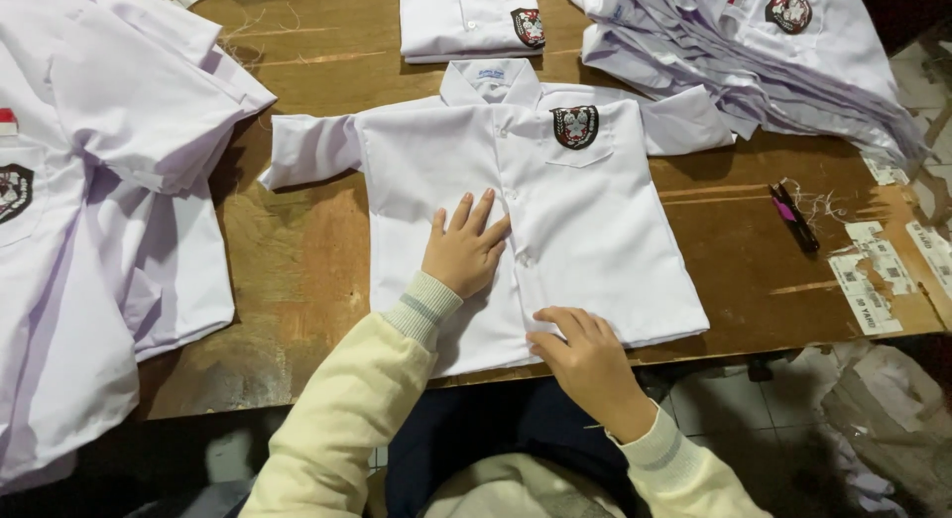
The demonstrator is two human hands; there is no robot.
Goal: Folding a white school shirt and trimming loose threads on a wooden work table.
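A small white shirt (555, 211) lies spread face-up in the middle of the wooden bench (297, 270). The left hand (464, 248) rests flat and open on the shirt's front by the button line, while the right hand (587, 354) pinches its bottom hem. A black-and-pink clipper (794, 217) lies right of the shirt, and a shirt pile (99, 181) sits to its left.
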